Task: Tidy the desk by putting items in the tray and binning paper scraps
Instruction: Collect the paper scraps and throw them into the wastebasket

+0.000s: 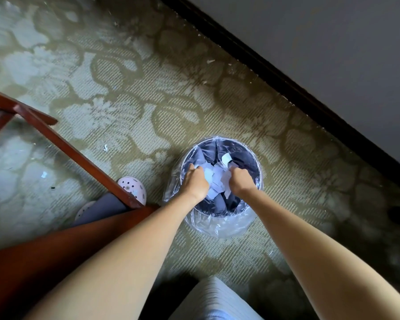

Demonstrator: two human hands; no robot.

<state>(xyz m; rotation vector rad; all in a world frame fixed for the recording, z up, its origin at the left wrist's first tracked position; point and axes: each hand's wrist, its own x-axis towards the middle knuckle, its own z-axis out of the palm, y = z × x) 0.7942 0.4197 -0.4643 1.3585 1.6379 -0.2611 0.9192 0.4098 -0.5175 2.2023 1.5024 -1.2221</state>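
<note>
The single head-worn camera looks steeply down, fairly near, onto the bin [259, 166] and carpet [116, 93].

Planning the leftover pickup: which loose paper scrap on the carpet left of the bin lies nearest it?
The white scrap beyond the wooden rail; the bluish scrap lies farther left of the bin, on the rail's near side.

Bin [219, 227] mouth packed w/ scraps [217, 179]; wooden frame [79, 153] close on your left; carpet [275, 144] open btwn bin & baseboard [286, 85].

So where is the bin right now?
Head view, just right of centre: the bin stands on the carpet, between the pink shoe and the dark skirting board.
</note>
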